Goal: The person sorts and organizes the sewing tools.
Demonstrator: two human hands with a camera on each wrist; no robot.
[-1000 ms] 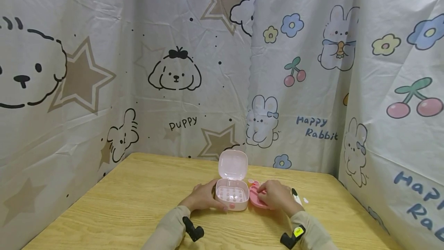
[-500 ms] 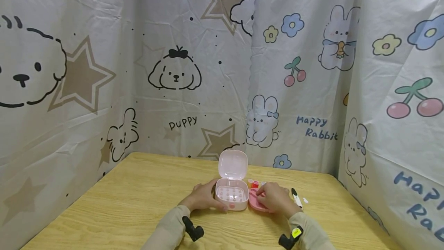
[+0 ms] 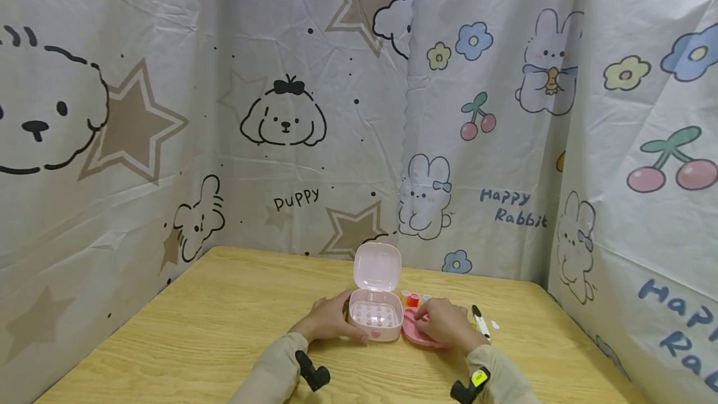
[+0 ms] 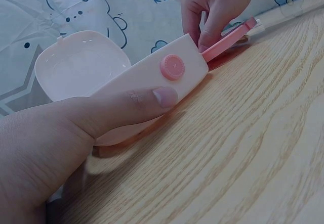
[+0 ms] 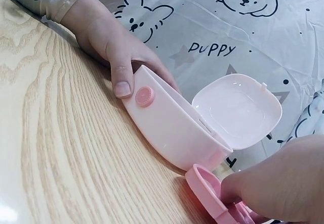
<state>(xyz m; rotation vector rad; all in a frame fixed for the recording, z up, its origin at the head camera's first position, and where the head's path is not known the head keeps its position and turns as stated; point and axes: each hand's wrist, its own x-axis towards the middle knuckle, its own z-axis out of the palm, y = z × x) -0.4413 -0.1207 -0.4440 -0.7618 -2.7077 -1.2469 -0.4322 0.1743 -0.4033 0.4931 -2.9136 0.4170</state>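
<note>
A pale pink plastic box [image 3: 387,331] stands on the table, its hinged lid [image 3: 378,267] raised upright at the back. My left hand [image 3: 328,318] grips the box's left side, thumb across the front near the round pink button [image 4: 172,67]; its other fingers are hidden behind the wall. Just right of the box is a darker pink round tray [image 5: 205,187] with inner dividers. My right hand [image 3: 450,323] pinches this tray, the fingertips reaching down inside its rim, close over the table. What exactly the fingertips hold inside is hidden by the hand.
Behind the tray stand small red and orange-capped pots [image 3: 413,300]. To the right of my right hand lie a black-and-white slender object [image 3: 480,322] and a small white scrap [image 3: 495,325]. A printed curtain [image 3: 303,173] borders the wooden table [image 3: 252,279].
The right hand and pink tray have shifted slightly toward me, uncovering more of the small pots and the black-and-white object. The left hand and box have stayed put.
</note>
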